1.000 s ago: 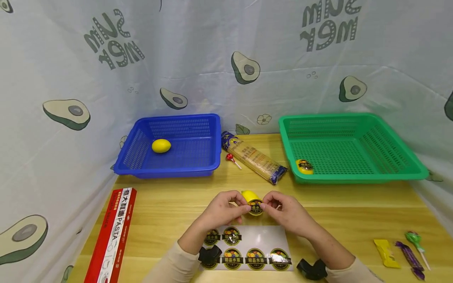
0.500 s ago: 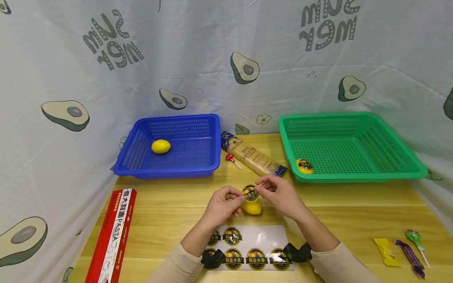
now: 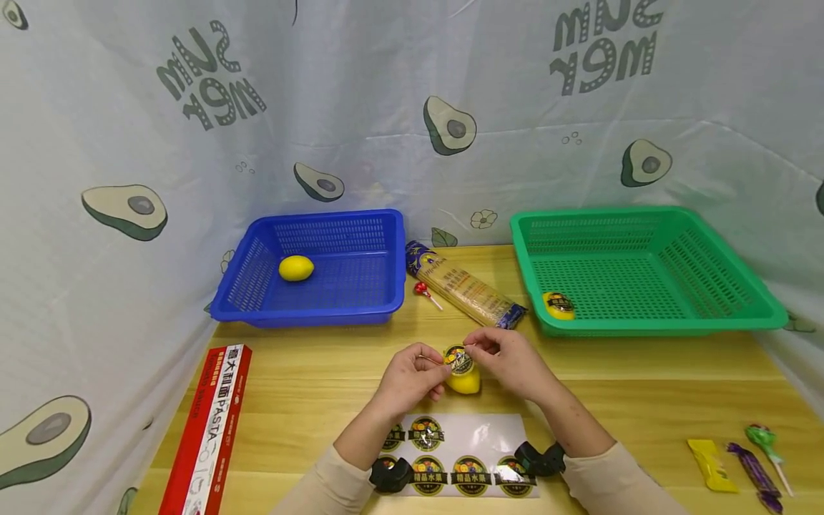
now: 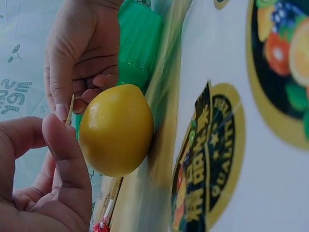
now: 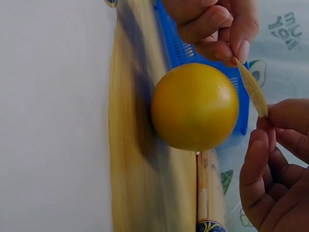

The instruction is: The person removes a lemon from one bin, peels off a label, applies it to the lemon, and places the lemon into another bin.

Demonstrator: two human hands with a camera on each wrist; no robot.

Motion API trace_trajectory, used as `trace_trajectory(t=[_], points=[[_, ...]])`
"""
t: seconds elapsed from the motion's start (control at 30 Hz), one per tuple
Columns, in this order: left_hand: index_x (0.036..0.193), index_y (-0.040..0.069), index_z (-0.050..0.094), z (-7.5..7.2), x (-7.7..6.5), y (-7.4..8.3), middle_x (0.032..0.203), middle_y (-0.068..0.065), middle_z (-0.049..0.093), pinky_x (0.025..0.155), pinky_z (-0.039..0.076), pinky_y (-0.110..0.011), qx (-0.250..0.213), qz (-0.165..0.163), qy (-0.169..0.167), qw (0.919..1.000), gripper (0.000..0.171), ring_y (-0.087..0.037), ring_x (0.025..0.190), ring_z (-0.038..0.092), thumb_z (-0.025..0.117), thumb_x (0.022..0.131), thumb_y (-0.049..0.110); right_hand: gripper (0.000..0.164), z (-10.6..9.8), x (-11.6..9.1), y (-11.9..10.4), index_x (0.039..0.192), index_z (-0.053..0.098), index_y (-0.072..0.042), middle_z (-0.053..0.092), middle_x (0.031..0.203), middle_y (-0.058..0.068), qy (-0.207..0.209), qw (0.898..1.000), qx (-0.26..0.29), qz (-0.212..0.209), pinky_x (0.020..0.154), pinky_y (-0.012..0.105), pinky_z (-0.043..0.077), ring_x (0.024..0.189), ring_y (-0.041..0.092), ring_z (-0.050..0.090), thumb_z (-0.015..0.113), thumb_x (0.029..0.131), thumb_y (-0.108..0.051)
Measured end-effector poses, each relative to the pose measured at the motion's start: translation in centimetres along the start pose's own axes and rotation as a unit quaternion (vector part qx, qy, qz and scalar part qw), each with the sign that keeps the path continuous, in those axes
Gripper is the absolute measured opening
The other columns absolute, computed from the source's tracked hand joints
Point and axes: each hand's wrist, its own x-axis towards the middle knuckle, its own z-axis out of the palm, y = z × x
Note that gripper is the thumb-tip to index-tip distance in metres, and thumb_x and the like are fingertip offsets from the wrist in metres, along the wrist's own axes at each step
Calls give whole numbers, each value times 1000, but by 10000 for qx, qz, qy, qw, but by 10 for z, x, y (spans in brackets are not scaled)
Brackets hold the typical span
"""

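A yellow lemon (image 3: pixel 465 383) stands on the wooden table between the two hands. Just above it is a round black-and-gold fruit sticker (image 3: pixel 459 360), seen edge-on in both wrist views. My left hand (image 3: pixel 414 377) pinches the sticker's left edge between thumb and forefinger. The opposite edge is pinched by my right hand (image 3: pixel 513 363). In the right wrist view, a narrow gap shows between the sticker (image 5: pixel 253 91) and the lemon (image 5: pixel 195 107). Closer to me lies a white sheet (image 3: pixel 479 432) with several matching stickers, partly covered by the left wrist.
A blue basket (image 3: pixel 309 316) with one lemon (image 3: pixel 296 268) stands back left; a green basket (image 3: pixel 650 327) with a stickered lemon (image 3: pixel 558 305) back right. Between them lie a spaghetti pack (image 3: pixel 466 286) and red lollipop (image 3: pixel 421 289). A pasta box (image 3: pixel 207 429) is left, wrapped sweets (image 3: pixel 711 465) right.
Both hands have carried the sticker away from me, from the lemon's near side to over its far part, the right hand moving most. Since half a second ago, the sticker has come slightly lower.
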Motion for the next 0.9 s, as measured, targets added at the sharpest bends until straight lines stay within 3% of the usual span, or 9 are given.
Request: trace_trajectory(t=[0.37,0.9], points=[[102,-2,58,-1,1,-3,71,-7,64,53,54,-21,19,-65,-92,9999,21,-10,54,61,73,89,5,12,4,3,2,105,74,-12,73,96,1,-36,9996,-289,50,73,28,49,85,13,60,65,100,-18],[105,-4,57,-3,3,-8,70,-4,64,54,54,-22,101,-103,-171,9997,23,-8,54,61,71,91,7,10,5,4,6,104,74,-12,72,94,0,-135,9996,-232,47,70,26,48,82,13,59,66,99,-18]])
